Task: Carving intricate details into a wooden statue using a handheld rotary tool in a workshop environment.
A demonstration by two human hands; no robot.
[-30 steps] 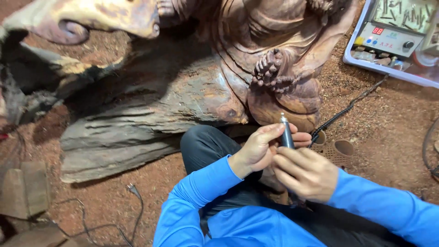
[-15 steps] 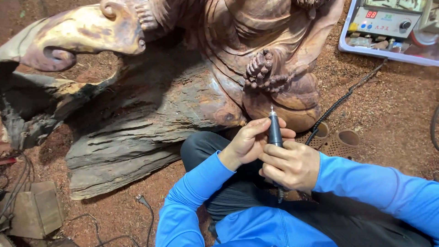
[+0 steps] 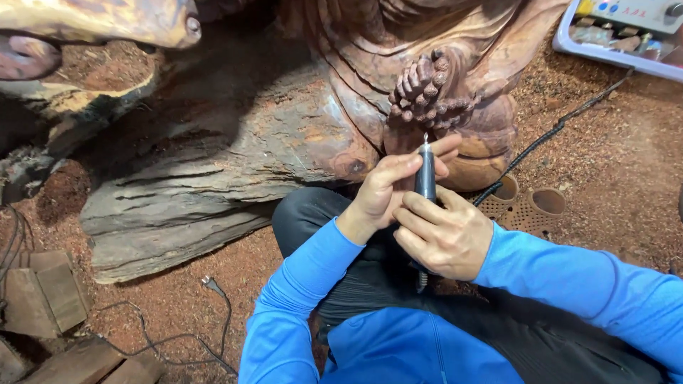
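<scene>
both grips around upright rotary tool [image 3: 425, 178]

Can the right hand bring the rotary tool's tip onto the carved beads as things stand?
Probably yes. The rotary tool sits in both the right hand and left hand, tip up just below the carved beads, with nothing between them.

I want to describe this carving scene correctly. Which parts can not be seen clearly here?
- Head view: the upper wooden sculpture is cut off by the top edge.
- The rotary tool is mostly covered by the left hand and right hand; its bit is too small.
- The control box is cut off at the corner.
</scene>
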